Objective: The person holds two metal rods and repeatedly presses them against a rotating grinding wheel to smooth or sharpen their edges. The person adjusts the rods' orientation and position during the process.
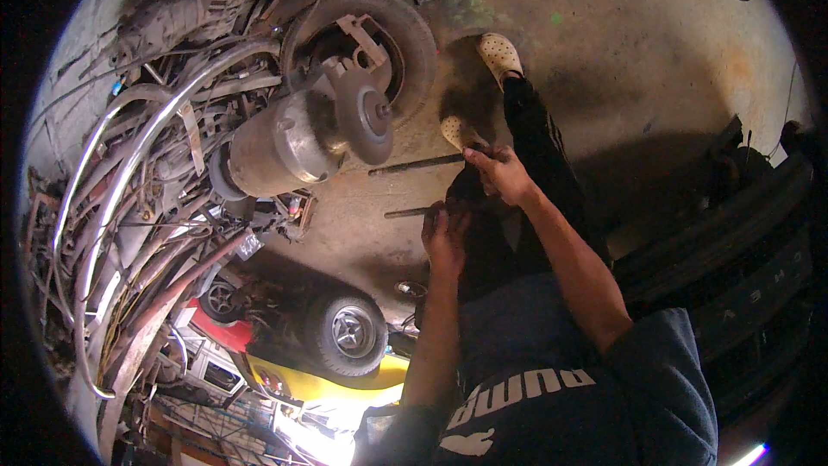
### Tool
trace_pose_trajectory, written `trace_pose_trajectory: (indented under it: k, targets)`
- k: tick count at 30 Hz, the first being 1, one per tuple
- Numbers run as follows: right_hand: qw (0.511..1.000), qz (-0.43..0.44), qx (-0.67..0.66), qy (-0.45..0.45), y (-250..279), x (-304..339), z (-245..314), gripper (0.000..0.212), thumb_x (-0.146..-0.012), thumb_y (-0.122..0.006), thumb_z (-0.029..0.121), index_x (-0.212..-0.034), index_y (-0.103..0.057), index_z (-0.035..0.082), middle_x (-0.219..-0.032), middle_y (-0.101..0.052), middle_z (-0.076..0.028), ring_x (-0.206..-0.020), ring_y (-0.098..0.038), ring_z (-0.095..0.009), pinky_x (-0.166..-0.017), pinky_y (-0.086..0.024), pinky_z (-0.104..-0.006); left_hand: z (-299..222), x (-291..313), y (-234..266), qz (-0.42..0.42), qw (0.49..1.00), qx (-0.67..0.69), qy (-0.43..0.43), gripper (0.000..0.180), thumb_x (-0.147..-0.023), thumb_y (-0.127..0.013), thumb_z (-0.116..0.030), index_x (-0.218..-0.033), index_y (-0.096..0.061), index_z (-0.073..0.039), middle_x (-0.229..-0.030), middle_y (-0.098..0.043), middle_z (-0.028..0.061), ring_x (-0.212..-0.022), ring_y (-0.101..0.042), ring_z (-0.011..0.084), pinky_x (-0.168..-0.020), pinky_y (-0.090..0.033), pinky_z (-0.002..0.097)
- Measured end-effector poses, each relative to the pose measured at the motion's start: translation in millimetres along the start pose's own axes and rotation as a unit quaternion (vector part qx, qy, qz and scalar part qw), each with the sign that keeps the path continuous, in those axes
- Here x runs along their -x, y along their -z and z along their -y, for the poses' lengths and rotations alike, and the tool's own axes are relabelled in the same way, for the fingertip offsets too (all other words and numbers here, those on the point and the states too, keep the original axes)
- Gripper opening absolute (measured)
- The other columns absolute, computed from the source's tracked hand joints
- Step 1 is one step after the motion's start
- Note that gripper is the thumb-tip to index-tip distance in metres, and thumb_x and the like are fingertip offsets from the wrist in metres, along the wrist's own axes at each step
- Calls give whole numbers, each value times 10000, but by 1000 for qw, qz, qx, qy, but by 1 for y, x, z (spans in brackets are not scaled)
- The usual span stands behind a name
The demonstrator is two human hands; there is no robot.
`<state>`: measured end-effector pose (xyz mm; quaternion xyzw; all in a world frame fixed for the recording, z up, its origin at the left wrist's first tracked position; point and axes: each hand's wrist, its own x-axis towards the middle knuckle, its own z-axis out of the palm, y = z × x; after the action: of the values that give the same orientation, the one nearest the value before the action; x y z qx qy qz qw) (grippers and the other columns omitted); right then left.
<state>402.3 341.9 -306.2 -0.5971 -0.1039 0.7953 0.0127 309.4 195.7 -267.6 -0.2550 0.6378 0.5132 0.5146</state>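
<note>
In my right hand (502, 176), closed in front of my thighs, is the end of a long dark flat bar (416, 165) that points left. My left hand (444, 240), lower and nearer to me, has its fingers round a second dark bar (407, 212), which also points left, roughly alongside the first. Beyond the bars' far ends, to the left, stands a bench grinder (285, 142) with a rounded metal motor body. Its grinding wheel (369, 116) faces the bars, some way apart from them. What lies inside my fingers is hidden.
A tyre (417, 43) lies behind the grinder. Bent chrome tubes (129, 155) and scrap metal crowd the left. Nearer stands a wheel (352, 335) beside a yellow panel (319, 384). Dark ribbed panels (733, 267) rise at right. My feet wear pale perforated clogs (500, 56) on concrete.
</note>
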Motion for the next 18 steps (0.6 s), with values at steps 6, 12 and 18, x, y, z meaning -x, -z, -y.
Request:
trace_pose_trajectory:
  k: [6, 12, 18]
  targets:
    - [999, -12, -47, 8, -4, -7, 0, 277, -807, -610, 270, -699, -507, 36, -476, -351, 31, -384, -300, -72, -369, -230, -254, -9, -12, 0, 17, 996, -78, -36, 290, -848, -525, -108, -1096, -390, -43, -1051, -511, 150, -960, -546, 286, -784, -499, 432]
    - [999, -13, 18, 43, -9, -3, 10, 275, -806, -608, 277, -764, -544, 13, -473, -346, 37, -386, -300, -69, -371, -256, -247, -18, -16, -6, 75, 993, -79, -53, 175, -850, -498, -53, -987, -391, -41, -986, -522, 149, -950, -550, 278, -759, -512, 427]
    - [998, -28, 12, 48, -16, -5, 8, 294, -810, -603, 279, -821, -564, -12, -470, -331, 39, -386, -295, -67, -365, -254, -243, -20, -20, 1, 59, 993, -83, -59, 159, -840, -501, -30, -968, -408, -41, -960, -540, 145, -924, -561, 268, -733, -522, 405]
